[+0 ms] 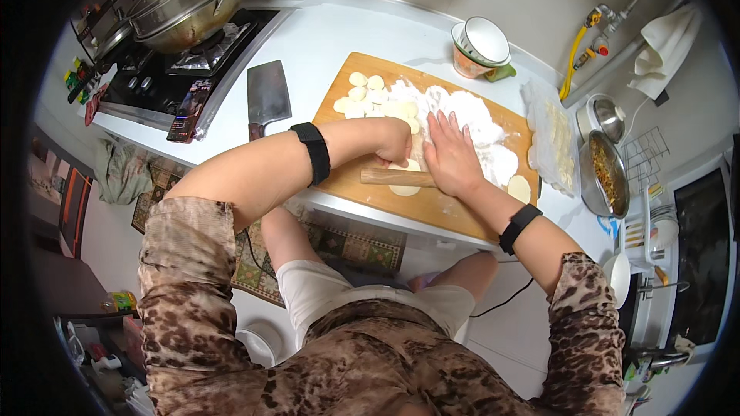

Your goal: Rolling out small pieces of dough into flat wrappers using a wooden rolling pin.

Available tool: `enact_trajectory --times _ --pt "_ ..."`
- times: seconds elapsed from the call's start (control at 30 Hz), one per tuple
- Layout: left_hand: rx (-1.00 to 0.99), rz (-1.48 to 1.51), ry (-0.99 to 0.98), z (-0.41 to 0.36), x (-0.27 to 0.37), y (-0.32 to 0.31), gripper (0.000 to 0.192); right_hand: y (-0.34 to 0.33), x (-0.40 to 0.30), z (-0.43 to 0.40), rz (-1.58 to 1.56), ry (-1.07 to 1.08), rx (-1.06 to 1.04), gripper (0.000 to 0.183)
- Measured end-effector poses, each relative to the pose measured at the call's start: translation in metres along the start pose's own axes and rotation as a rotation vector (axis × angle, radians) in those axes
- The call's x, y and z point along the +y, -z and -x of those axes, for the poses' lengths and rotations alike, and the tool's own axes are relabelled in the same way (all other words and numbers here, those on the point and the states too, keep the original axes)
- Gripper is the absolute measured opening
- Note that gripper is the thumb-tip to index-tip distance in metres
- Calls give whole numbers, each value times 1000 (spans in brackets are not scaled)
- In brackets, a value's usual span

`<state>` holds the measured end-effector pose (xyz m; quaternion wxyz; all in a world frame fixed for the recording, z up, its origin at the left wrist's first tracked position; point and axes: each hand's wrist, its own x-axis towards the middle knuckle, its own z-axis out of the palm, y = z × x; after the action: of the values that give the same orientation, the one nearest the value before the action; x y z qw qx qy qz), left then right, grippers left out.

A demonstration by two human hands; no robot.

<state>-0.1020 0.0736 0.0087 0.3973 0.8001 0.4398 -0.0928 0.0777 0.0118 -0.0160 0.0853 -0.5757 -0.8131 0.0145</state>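
On a wooden cutting board (347, 190), a flat round dough wrapper (406, 186) lies under a wooden rolling pin (393, 177). My left hand (395, 140) pinches the wrapper's far edge with its fingers. Flat on the right part of the rolling pin rests my right hand (452, 156), its fingers stretched over the flour. Small dough pieces (358, 92) are gathered at the board's far left. White flour (468, 112) is heaped beyond my right hand. Another rolled wrapper (519, 189) lies at the board's right edge.
A cleaver (269, 92) lies left of the board, near a phone (191, 110) and a gas stove (219, 52) bearing a large pan (185, 29). Stacked bowls (484, 40) stand behind. To the right are a plastic tray of dumplings (552, 138) and a metal bowl of filling (591, 185).
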Motion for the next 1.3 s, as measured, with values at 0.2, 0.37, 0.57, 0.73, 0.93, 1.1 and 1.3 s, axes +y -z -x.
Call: enact_trajectory --times 0.2,0.37,0.57,0.73,0.93,1.1,1.3 --pt "-4 33 20 -2 1 -1 15 2 3 -2 0 31 61 58" --pt "26 -13 -18 1 0 1 17 -1 -6 24 8 43 56 58" --pt "90 -41 -69 6 3 -1 22 0 -11 49 -1 64 55 59" --pt "240 -60 -152 14 -2 -12 22 5 -19 68 -25 78 5 62" --pt "215 528 -3 27 2 -13 11 9 -20 80 -62 108 15 64" --pt "206 461 -22 33 0 -27 26 7 -19 67 -31 84 35 64" --pt "169 334 -64 30 -3 -25 23 8 -16 42 -34 65 55 62"
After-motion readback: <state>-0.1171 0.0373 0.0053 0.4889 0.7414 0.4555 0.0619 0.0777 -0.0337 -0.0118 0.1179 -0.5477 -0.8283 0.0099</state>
